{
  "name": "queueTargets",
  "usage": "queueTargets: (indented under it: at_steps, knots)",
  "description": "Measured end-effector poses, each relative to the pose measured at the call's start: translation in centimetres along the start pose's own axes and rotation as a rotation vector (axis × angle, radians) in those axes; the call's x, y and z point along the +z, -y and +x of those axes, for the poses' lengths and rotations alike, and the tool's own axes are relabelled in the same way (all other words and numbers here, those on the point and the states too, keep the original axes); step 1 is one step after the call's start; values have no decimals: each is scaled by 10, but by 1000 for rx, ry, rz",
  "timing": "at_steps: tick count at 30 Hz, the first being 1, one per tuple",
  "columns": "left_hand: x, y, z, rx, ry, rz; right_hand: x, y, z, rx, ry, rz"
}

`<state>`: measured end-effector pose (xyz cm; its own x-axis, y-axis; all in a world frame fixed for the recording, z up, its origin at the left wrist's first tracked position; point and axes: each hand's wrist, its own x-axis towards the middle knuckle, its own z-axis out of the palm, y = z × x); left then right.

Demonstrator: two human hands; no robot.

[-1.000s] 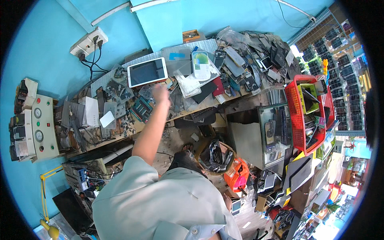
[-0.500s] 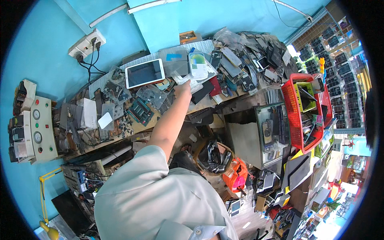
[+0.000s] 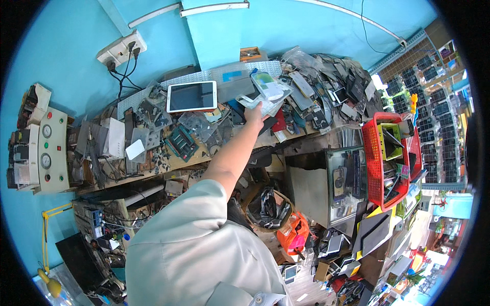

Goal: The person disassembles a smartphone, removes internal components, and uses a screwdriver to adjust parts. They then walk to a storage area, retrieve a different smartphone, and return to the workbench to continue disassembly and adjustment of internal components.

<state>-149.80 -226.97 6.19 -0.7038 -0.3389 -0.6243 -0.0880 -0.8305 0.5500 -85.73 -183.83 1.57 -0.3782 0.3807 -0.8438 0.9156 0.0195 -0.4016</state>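
Observation:
My left hand (image 3: pixel 253 115) reaches over the cluttered bench, its fingers closed on the near edge of a stack of flat, pale panels (image 3: pixel 272 106). What exactly the panels are, I cannot make out. A white box with a green picture (image 3: pixel 266 85) lies tilted on top of them. Close by, to the left, is a white-framed tablet (image 3: pixel 192 96) with a dark screen. A dark red flat piece (image 3: pixel 279 122) lies just right of the hand. My right hand is out of view.
Phone parts and panels (image 3: pixel 352 84) are heaped at the bench's right. A red basket (image 3: pixel 375 168) of devices stands further right, beside a glass-sided cabinet (image 3: pixel 334 217). Below the bench are a bin (image 3: pixel 250 211) and an orange bag (image 3: pixel 293 234). A gauge panel (image 3: pixel 53 148) stands left.
My left hand has closed on the pale panels and shifted them right, the green-and-white box tilting with them. The whole view has also moved slightly.

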Motion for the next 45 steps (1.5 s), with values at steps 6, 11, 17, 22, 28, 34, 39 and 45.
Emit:
queueTargets:
  at_steps: [6,11,17,22,28,34,39,45]
  knots:
    - [40,37,-43,-84,62,-36,-2,7,-3,17,4,8]
    - [55,38,-28,-55,194,-128,-5,11,-4,21,9,14]
    - [37,-11,-35,83,355,-7,2,-9,-9,52,-10,76]
    - [-27,-102,-11,246,331,78,12,-38,-10,76,-16,125]
    - [-154,-234,-8,318,157,244,4,-117,10,109,-25,109]
    - [-199,-262,-22,270,72,280,19,-75,-18,-55,6,155]
    - [-262,-270,-9,238,-97,290,10,-10,-41,-120,15,138]
    - [-243,-280,-41,635,-726,956,12,8,-44,-98,15,209]
